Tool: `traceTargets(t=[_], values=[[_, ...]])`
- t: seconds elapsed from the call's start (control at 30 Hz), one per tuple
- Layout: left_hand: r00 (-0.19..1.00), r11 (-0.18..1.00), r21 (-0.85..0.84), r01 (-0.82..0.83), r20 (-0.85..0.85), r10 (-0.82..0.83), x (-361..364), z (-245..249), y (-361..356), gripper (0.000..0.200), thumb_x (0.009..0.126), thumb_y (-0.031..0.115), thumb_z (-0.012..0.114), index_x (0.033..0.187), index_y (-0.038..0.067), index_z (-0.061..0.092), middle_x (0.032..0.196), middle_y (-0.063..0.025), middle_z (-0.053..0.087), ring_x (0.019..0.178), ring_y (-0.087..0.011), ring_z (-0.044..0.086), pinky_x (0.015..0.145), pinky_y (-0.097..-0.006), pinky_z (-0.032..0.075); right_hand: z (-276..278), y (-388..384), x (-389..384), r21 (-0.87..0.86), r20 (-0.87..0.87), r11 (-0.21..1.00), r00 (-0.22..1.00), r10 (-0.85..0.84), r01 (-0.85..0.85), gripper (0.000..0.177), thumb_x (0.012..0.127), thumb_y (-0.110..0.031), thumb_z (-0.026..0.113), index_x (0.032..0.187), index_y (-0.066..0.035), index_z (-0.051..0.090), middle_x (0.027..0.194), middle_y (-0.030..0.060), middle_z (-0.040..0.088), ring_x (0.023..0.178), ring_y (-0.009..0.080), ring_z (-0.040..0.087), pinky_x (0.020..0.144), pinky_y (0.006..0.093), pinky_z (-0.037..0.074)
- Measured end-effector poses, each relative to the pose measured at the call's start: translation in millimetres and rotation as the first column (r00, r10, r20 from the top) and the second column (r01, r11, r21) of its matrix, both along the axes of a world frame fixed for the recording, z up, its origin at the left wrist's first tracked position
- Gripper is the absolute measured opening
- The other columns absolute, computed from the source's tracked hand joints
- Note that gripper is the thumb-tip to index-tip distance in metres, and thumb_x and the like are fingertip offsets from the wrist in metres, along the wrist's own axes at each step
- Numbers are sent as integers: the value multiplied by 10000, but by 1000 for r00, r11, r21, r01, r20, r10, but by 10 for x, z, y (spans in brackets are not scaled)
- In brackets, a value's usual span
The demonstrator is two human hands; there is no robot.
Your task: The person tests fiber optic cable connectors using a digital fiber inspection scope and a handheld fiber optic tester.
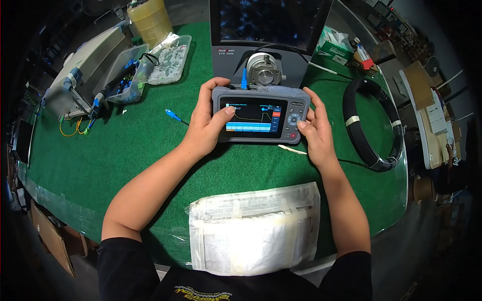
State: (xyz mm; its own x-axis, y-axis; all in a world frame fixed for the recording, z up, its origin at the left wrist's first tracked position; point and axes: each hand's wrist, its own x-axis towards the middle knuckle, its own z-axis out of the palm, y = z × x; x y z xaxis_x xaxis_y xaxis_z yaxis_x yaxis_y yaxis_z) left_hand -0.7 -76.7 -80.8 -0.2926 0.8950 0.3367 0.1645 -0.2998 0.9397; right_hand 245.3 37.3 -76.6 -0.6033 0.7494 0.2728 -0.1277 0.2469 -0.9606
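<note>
We are gripping the handheld tester (pixel 258 118) between our left hand (pixel 206 118) and right hand (pixel 319 135), both thumbs resting on its front. A blue plug (pixel 244 80) is seemingly sitting in its top edge, and its screen is already showing a curve; a loose connector (pixel 173 115) is lying unplugged beside our left hand. The monitor unit (pixel 221 67) is crowding the space beyond our hands; a cable coil (pixel 353 138) is lying right of them.

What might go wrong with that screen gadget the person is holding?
The left hand's thumb is over the gadget's screen, so it might tap something by accident.
The blue plug at the gadget's top edge could get bumped or tugged.
The loose blue connector lies near the left hand, so an arm might brush it and dirty its tip.
</note>
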Motion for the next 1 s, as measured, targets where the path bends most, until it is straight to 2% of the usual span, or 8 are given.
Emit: traceTargets(t=[0.13, 0.2, 0.3, 0.53, 0.63, 0.7, 0.93, 1.0], values=[[1000, 1000, 7, 9, 17, -10, 2, -5, 1, 553, 941, 207, 614, 1429, 87, 384, 1189, -100, 565, 1061, -175, 546, 971, -332, 444, -34, 47, 14, 24, -41, 999, 999, 36, -35, 728, 896, -64, 522, 1569, -4, 252, 1241, 179, 621, 1133, 201, 608, 1018, 342, 455], [1000, 1000, 12, 7, 13, -7, 5, 3, 0, 553, 941, 205, 613, 1429, 85, 384, 1185, -98, 567, 1059, -174, 546, 970, -331, 444, -34, 13, -13, 28, -1, 1000, 1000, -14, 14, 734, 897, -99, 533, 1568, 3, 253, 1247, 184, 618, 1129, 208, 609, 1010, 347, 458], [1000, 1000, 7, 10, 19, -10, 7, -6, 2, 553, 940, 201, 612, 1429, 78, 383, 1179, -97, 569, 1055, -171, 545, 966, -328, 444, -22, 40, 22, 27, -4, 999, 1000, 22, -22, 736, 900, -123, 537, 1567, 6, 252, 1253, 186, 615, 1128, 212, 611, 1010, 352, 459], [1000, 1000, 24, 6, 12, -6, 5, -13, 11, 556, 941, 197, 608, 1434, 80, 379, 1188, -102, 572, 1054, -168, 546, 961, -329, 447, -39, 17, 3, 49, -1, 999, 1000, -8, 8, 725, 909, -112, 528, 1569, 1, 249, 1257, 186, 615, 1140, 213, 609, 1016, 355, 457], [1000, 1000, -8, 3, 7, -3, 12, 17, -6, 557, 940, 193, 606, 1436, 83, 377, 1187, -102, 574, 1057, -170, 546, 964, -331, 448, -33, 22, 17, -12, 2, 1000, 1000, -4, 4, 731, 910, -103, 538, 1571, -3, 242, 1255, 189, 615, 1149, 215, 609, 1017, 359, 459], [1000, 1000, 3, 7, 12, -7, 10, 1, 6, 557, 941, 191, 605, 1437, 82, 376, 1186, -102, 575, 1058, -170, 547, 965, -331, 448, -54, 59, 34, -16, -45, 999, 998, 46, -47, 734, 907, -84, 542, 1572, -9, 240, 1251, 188, 617, 1149, 216, 614, 1020, 360, 460], [1000, 1000, 9, 3, 3, -3, 10, 1, 5, 552, 948, 194, 605, 1438, 79, 378, 1207, -104, 564, 1074, -175, 543, 976, -330, 441, -50, 25, 25, -28, -32, 1000, 999, 12, -13, 744, 889, -56, 537, 1570, -7, 242, 1253, 184, 618, 1145, 211, 619, 1018, 351, 466], [1000, 1000, 11, 1, -4, -1, 7, -6, 8, 552, 948, 194, 604, 1438, 78, 378, 1210, -105, 561, 1078, -176, 542, 980, -330, 439, -58, 69, 46, -12, -50, 998, 997, 58, -59, 746, 889, -52, 539, 1571, -7, 240, 1250, 183, 620, 1148, 208, 619, 1015, 350, 469]])
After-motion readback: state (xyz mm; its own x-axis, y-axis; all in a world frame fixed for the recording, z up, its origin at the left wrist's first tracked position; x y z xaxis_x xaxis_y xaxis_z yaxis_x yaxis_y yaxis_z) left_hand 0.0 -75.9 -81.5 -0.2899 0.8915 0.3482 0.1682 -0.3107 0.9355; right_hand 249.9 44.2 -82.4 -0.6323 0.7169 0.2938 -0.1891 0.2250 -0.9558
